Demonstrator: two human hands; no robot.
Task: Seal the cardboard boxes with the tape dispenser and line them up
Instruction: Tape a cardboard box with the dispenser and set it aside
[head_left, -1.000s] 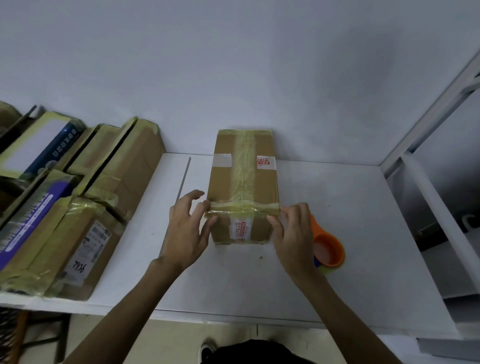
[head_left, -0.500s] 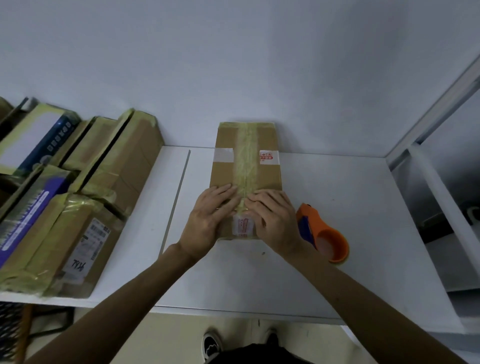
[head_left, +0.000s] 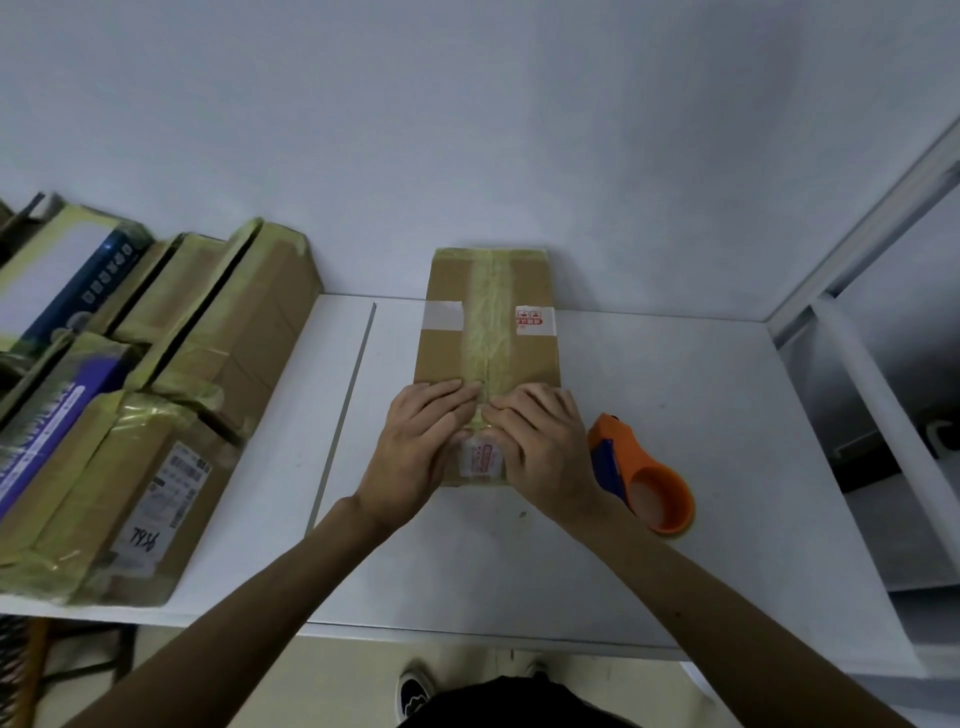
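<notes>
A long cardboard box (head_left: 447, 353) lies on the white table (head_left: 675, 415), its far end against the wall. A strip of yellowish tape (head_left: 491, 317) runs along its top seam. My left hand (head_left: 415, 447) and my right hand (head_left: 540, 447) lie flat on the near end of the box, fingertips almost meeting over the tape at the front edge. Both press down with straight fingers. An orange tape dispenser (head_left: 644, 478) lies on the table just right of my right hand, held by neither hand.
Several taped cardboard boxes (head_left: 156, 415) are stacked in a row at the table's left side. A white shelf frame (head_left: 857, 364) stands to the right. The table's front edge (head_left: 467, 631) runs below my forearms. My shoes show on the floor.
My hands moved from the box's front corners onto its top near end, coming together over the tape. In the last half second they hardly shifted.
</notes>
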